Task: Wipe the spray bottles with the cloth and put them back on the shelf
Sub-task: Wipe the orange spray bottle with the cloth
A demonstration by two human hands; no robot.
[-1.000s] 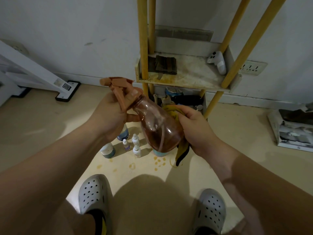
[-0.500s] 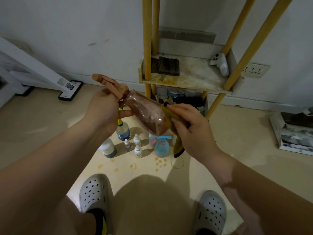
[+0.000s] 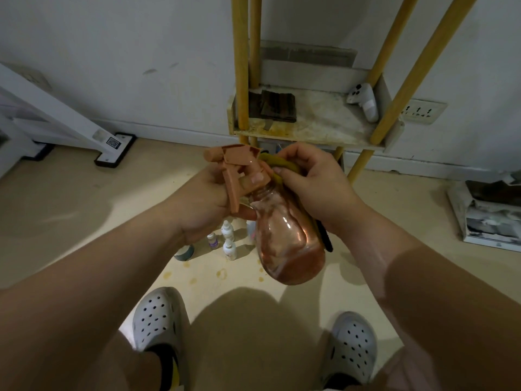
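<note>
A clear orange-brown spray bottle [image 3: 284, 238] hangs in front of me, base towards my feet and trigger head at the top left. My left hand [image 3: 208, 201] grips its neck and trigger. My right hand [image 3: 313, 184] holds a yellow-green cloth [image 3: 277, 165] bunched against the bottle's neck and upper right side; a dark end of the cloth dangles below my wrist. The shelf [image 3: 307, 131], with yellow wooden poles, stands against the wall just behind the bottle.
Several small bottles [image 3: 227, 241] stand on the floor under my hands, near stains. On the shelf lie a dark folded cloth [image 3: 277, 105] and a white controller [image 3: 365, 100]. A white stand foot [image 3: 112, 150] is at left, a box [image 3: 490, 218] at right. My shoes are below.
The bottle swung from lying tilted to hanging base-down and nearer to me. My right hand slid the cloth from the bottle's lower body up to its neck.
</note>
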